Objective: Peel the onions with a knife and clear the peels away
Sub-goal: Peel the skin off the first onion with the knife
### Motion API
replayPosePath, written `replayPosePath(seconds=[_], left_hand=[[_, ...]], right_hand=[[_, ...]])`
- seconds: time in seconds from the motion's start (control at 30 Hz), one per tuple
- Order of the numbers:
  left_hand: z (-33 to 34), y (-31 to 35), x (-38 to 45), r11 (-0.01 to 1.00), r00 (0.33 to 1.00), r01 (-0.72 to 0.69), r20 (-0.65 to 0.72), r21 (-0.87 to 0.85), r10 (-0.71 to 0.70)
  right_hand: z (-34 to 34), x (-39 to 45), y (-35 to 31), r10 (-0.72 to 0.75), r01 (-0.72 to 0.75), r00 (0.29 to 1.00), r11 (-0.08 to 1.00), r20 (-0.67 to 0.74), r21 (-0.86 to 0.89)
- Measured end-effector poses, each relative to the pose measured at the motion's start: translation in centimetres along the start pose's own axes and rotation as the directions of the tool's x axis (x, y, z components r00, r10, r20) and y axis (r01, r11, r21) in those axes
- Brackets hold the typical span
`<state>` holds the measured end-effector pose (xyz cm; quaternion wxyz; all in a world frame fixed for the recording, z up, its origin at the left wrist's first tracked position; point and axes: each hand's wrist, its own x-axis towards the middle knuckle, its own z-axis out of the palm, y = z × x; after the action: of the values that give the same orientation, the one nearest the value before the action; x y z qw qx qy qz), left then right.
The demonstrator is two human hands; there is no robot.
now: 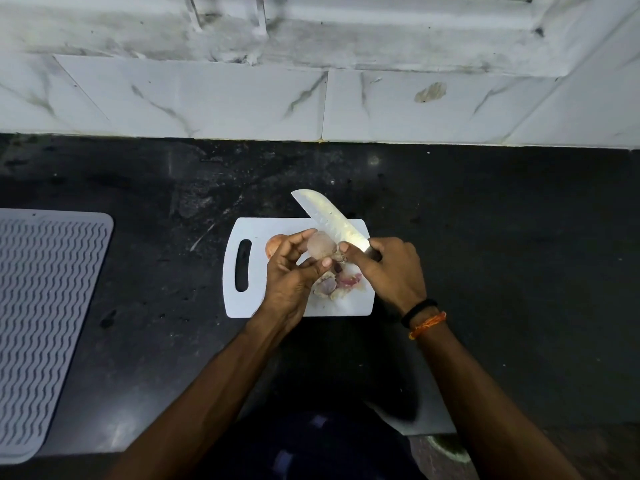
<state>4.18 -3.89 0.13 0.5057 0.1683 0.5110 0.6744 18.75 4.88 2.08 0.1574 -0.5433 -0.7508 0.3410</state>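
Dark countertop (485, 237) with white cutting board (277, 230), left hand (294, 268) gripping peeled onion (321, 245), right hand (391, 268) clasping knife (332, 220), peels (341, 284) beneath

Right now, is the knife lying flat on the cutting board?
No, the right hand grips the knife, its blade raised over the cutting board.

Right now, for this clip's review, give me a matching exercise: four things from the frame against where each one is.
Things:
1. knife
2. peels
3. onion
4. ribbed mat

Places:
A. far left on the counter
B. held in the left hand
C. piled on the cutting board
D. held in the right hand

Pairs: 1-D, 2-C, 3-B, 4-A
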Motion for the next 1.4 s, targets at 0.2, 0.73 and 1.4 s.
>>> replayPosePath(seconds=[0.2,0.73,1.4], left_hand=[[0.2,0.0,0.1,0.998,1.000,0.008,0.009,-0.066,-0.007],[-0.6,-0.7,0.3,0.961,0.976,0.178,0.166,-0.214,-0.144],[-1.1,-0.9,0.4,0.908,0.955,0.264,0.220,-0.326,-0.199]], right_hand=[[0.0,0.2,-0.3,-0.026,0.023,0.999,0.994,-0.027,-0.103],[-0.9,0.0,-0.3,-0.105,0.105,0.991,0.994,-0.078,-0.002],[-0.8,-0.3,-0.3,-0.294,0.282,0.955,0.938,-0.032,-0.204]])
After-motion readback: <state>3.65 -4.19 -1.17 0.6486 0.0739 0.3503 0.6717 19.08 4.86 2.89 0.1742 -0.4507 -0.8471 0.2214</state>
